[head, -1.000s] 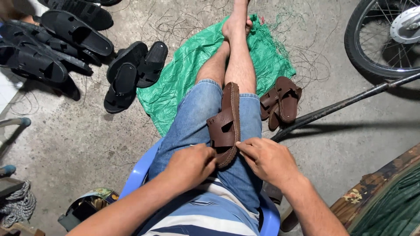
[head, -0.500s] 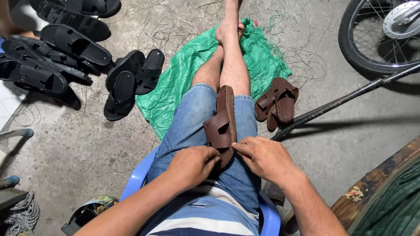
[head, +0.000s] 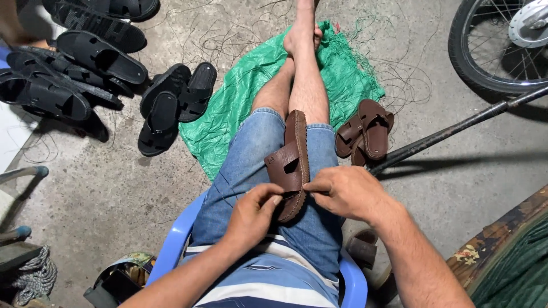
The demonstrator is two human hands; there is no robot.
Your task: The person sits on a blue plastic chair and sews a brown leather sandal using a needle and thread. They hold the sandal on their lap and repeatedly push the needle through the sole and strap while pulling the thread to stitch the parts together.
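We see a brown sandal (head: 292, 162) lying lengthwise on the lap, over the denim shorts (head: 245, 165), with our left hand (head: 251, 215) curled and pinching its near end from the left while our right hand (head: 345, 191) pinches the sole edge with fingertips pressed together. We note a second pair of brown sandals (head: 365, 134) on the concrete floor (head: 114, 194) just right of the legs, beside the green sheet (head: 240, 97). Black sandals (head: 171, 105) lie in a heap further left, a wheel (head: 496, 45) top right, and we sit on a blue plastic chair (head: 177, 239).
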